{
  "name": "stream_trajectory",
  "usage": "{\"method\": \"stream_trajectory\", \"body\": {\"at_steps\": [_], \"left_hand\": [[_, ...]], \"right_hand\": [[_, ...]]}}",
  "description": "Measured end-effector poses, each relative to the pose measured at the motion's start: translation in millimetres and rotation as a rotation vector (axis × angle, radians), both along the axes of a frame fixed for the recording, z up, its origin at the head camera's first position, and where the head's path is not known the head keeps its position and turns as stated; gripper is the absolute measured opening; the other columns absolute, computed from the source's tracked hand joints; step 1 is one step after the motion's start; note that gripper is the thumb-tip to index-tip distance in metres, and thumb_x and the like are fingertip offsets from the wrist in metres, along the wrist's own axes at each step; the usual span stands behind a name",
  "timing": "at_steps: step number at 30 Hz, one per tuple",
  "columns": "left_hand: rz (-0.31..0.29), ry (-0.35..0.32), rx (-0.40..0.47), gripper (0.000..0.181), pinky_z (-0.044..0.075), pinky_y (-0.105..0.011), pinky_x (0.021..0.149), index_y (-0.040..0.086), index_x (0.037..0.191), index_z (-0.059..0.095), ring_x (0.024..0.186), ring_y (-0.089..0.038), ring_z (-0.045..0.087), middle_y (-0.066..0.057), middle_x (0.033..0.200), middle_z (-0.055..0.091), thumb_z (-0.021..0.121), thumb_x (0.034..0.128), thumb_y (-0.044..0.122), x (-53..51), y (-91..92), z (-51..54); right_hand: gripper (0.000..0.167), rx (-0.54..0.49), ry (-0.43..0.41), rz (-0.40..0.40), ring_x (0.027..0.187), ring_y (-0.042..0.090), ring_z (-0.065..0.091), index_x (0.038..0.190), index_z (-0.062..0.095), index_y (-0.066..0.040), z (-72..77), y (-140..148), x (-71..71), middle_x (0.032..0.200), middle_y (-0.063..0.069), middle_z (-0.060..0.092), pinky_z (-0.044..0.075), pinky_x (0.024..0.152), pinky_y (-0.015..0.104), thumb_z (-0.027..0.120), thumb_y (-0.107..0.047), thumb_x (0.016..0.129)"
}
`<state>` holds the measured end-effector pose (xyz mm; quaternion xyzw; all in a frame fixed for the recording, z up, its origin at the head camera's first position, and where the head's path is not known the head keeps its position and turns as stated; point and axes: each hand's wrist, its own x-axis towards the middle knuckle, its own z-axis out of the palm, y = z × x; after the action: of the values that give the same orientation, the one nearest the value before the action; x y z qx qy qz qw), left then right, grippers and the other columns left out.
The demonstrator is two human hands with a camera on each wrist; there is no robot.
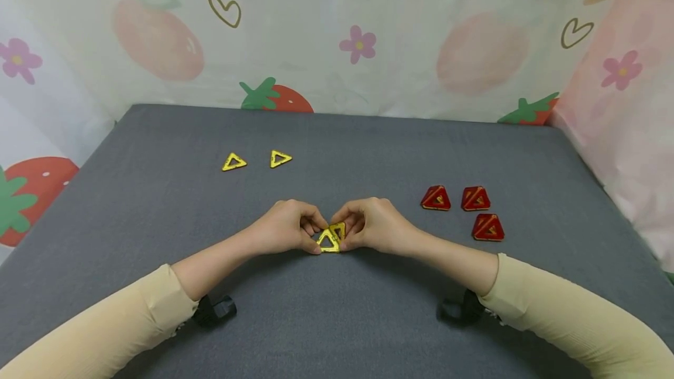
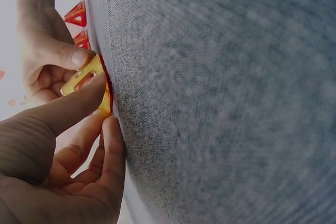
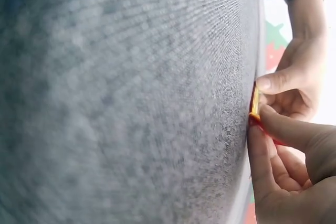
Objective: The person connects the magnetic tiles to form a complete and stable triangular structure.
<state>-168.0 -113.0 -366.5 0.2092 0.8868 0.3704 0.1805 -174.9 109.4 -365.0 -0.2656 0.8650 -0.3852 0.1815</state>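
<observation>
Close together at the table's middle, my left hand and my right hand pinch a small upright piece of joined yellow triangle tiles from either side. A red edge runs along its bottom, against the cloth, in the left wrist view. There, the left fingers lie partly over the front yellow face. The right wrist view shows the piece nearly edge-on between both hands, with the right thumb and fingers on its near corner. Much of its back is hidden by fingers.
Two flat yellow triangle tiles lie apart at the back left. Three red triangular pieces with yellow inner outlines stand in a loose group at the right. Grey cloth covers the table; a printed curtain hangs behind.
</observation>
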Motion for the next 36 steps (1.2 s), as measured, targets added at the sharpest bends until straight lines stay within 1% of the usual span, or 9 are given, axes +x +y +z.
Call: {"method": "stream_trajectory", "body": {"at_steps": [4,9,12,16,20,27,33,36], "left_hand": [[0.003,-0.004,0.015,0.032,0.054,-0.023,0.073,0.012,0.100,0.076,0.082,-0.007,0.064,-0.002,0.093,0.074,0.088,0.0707,0.011,0.4,-0.4,0.5],[-0.002,-0.007,0.034,0.033,0.055,-0.021,0.072,0.010,0.102,0.076,0.081,-0.006,0.066,-0.004,0.094,0.075,0.087,0.0716,0.008,-0.2,0.6,1.1],[-0.005,-0.015,0.045,0.032,0.055,-0.021,0.071,0.008,0.104,0.076,0.081,-0.007,0.067,-0.006,0.095,0.076,0.085,0.0735,0.006,-0.6,0.7,1.8],[0.003,-0.043,0.056,0.031,0.057,-0.022,0.071,0.007,0.106,0.075,0.082,-0.008,0.070,-0.008,0.099,0.076,0.083,0.0755,0.005,-0.7,-0.3,2.5],[0.014,-0.064,0.063,0.031,0.058,-0.023,0.071,0.007,0.105,0.075,0.083,-0.009,0.072,-0.008,0.100,0.076,0.083,0.0753,0.005,-0.9,-1.4,1.7],[0.024,-0.074,0.065,0.030,0.058,-0.024,0.070,0.007,0.103,0.075,0.082,-0.009,0.072,-0.008,0.099,0.076,0.084,0.0750,0.005,-0.6,-2.2,2.2],[0.010,-0.074,0.063,0.029,0.057,-0.023,0.070,0.006,0.103,0.075,0.080,-0.009,0.071,-0.008,0.098,0.076,0.083,0.0759,0.005,-0.9,-2.3,2.7],[-0.007,-0.065,0.065,0.028,0.057,-0.023,0.070,0.006,0.103,0.075,0.080,-0.008,0.071,-0.009,0.098,0.076,0.083,0.0764,0.005,-1.4,-3.0,2.8]], "right_hand": [[0.045,0.010,-0.015,0.019,0.075,0.005,0.066,0.119,0.070,-0.012,-1.6,-0.8,-0.8,0.092,0.004,0.072,0.055,0.066,0.021,0.084,-0.008,0.076],[0.048,0.004,-0.027,0.038,0.075,0.005,0.066,0.121,0.069,-0.011,-3.1,-0.8,-1.7,0.095,0.004,0.072,0.055,0.066,0.021,0.084,-0.009,0.076],[0.049,0.015,-0.014,0.054,0.072,0.005,0.064,0.122,0.068,-0.009,-4.0,0.1,-1.9,0.096,0.004,0.073,0.054,0.063,0.021,0.085,-0.011,0.076],[0.051,0.045,0.019,0.071,0.069,0.005,0.061,0.123,0.067,-0.009,-5.3,0.0,-1.8,0.097,0.004,0.072,0.052,0.061,0.020,0.085,-0.015,0.076],[0.049,0.060,0.047,0.088,0.069,0.005,0.059,0.122,0.067,-0.010,-6.8,-1.6,-1.8,0.098,0.003,0.071,0.051,0.061,0.020,0.085,-0.018,0.077],[0.046,0.062,0.069,0.104,0.069,0.005,0.058,0.120,0.067,-0.012,-9.4,-2.9,-2.4,0.096,0.001,0.070,0.051,0.061,0.020,0.084,-0.019,0.078],[0.044,0.063,0.066,0.107,0.068,0.006,0.058,0.118,0.066,-0.013,-9.9,-2.7,-2.0,0.096,0.001,0.069,0.050,0.060,0.020,0.084,-0.020,0.078],[0.044,0.063,0.064,0.108,0.068,0.006,0.058,0.118,0.066,-0.013,-9.4,-3.0,-1.7,0.096,0.001,0.070,0.050,0.060,0.020,0.084,-0.020,0.078]]}}
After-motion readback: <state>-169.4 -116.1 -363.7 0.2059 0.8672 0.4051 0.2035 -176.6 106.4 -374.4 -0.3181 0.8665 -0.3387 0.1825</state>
